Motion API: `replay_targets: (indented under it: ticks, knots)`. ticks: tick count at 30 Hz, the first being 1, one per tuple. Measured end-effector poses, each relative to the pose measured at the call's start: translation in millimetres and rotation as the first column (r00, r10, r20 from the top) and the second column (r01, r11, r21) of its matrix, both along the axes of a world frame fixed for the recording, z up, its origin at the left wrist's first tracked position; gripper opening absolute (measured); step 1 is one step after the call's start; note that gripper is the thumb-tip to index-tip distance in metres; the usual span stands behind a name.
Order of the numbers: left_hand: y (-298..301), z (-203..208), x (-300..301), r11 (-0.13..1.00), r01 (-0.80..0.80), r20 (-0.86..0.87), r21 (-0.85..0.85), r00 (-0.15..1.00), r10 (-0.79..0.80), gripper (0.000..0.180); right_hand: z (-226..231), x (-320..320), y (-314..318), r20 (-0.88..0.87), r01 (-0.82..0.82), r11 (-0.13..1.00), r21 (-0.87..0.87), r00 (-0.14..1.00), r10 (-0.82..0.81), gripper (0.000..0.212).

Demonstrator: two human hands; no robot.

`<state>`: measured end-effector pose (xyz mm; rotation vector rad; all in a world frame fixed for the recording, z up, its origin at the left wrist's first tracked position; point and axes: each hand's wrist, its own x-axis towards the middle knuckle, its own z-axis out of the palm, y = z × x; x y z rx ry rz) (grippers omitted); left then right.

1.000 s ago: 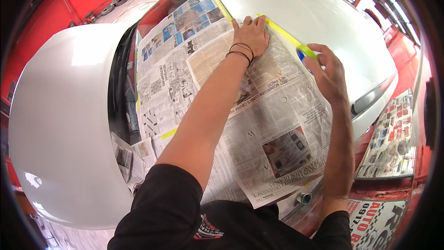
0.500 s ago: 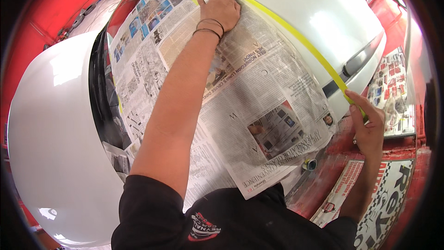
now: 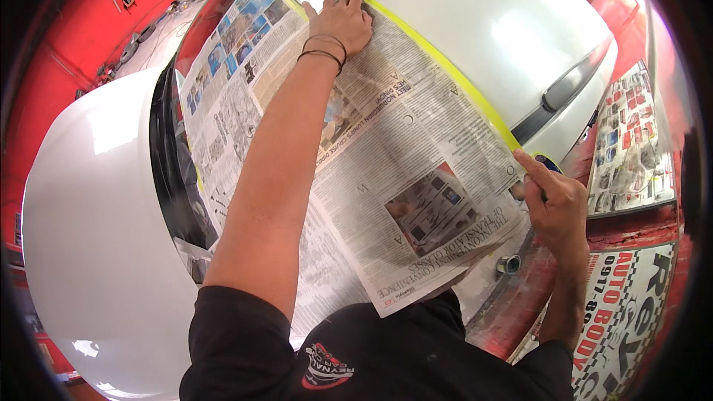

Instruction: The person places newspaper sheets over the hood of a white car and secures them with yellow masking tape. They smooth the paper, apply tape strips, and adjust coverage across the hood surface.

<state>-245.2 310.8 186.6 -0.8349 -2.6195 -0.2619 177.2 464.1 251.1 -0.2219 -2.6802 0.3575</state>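
Observation:
Sheets of newspaper [image 3: 416,134] cover part of a white car. Along their upper right edge runs a strip of yellow masking tape [image 3: 445,63], stretched between my two hands. My left hand [image 3: 343,24] lies on the paper near the tape's far end, fingers spread and pressing down, with dark bands at the wrist. My right hand [image 3: 555,204] pinches the near end of the tape at the paper's right corner. A tape roll [image 3: 548,162] shows partly behind its index finger; the rest of the roll is hidden.
A white car panel [image 3: 82,230] with black trim [image 3: 169,163] curves away at left. White bodywork [image 3: 460,7] with a dark handle-like piece [image 3: 568,82] lies beyond the tape. An open can [image 3: 508,264] stands near my right forearm. Printed boards [image 3: 631,148] are at right.
My right hand has moved left and inward, bringing the taut tape from out over the bodywork to the newspaper's edge. My left hand stays pressed at the far end.

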Motion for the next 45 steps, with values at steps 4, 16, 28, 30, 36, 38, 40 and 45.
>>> replay_targets:
  ticks: [4, 16, 28, 30, 36, 38, 40, 45]
  knots:
    - [1, 1, 2, 1.000, 0.008, -0.002, -0.018, 1.000, -0.008, 0.050, 0, 0, 0, 0.034, 0.020, 0.998, 0.057, 0.999, -0.022, 0.039]
    - [-7, 2, -5, 0.993, 0.085, 0.005, -0.088, 0.996, -0.084, 0.058, -2, -5, 2, 0.099, 0.058, 0.977, 0.204, 0.992, -0.080, 0.038]
    - [-19, -12, 49, 0.958, 0.286, -0.184, 0.028, 0.943, -0.276, 0.057, 1, -3, 3, 0.150, 0.001, 0.978, 0.208, 0.988, -0.033, 0.038]
    - [-14, -21, 78, 0.929, 0.363, -0.247, 0.070, 0.909, -0.336, 0.055, 5, -3, 1, 0.169, 0.000, 0.978, 0.211, 0.985, -0.036, 0.038]
    - [-2, -27, 183, 0.844, 0.512, -0.219, 0.157, 0.852, -0.476, 0.057, 11, -3, 1, 0.194, 0.021, 0.979, 0.201, 0.979, -0.061, 0.034]
    - [-2, -30, 204, 0.835, 0.518, -0.201, 0.185, 0.852, -0.483, 0.058, 9, -2, 2, 0.158, -0.001, 0.978, 0.207, 0.987, -0.032, 0.034]
    - [-2, -31, 218, 0.830, 0.514, -0.186, 0.217, 0.856, -0.482, 0.059, 10, 0, 3, 0.151, -0.013, 0.977, 0.213, 0.988, -0.020, 0.035]
    - [3, -40, 246, 0.814, 0.504, -0.148, 0.290, 0.864, -0.482, 0.060, 29, 4, 1, 0.201, -0.024, 0.986, 0.163, 0.980, -0.010, 0.035]
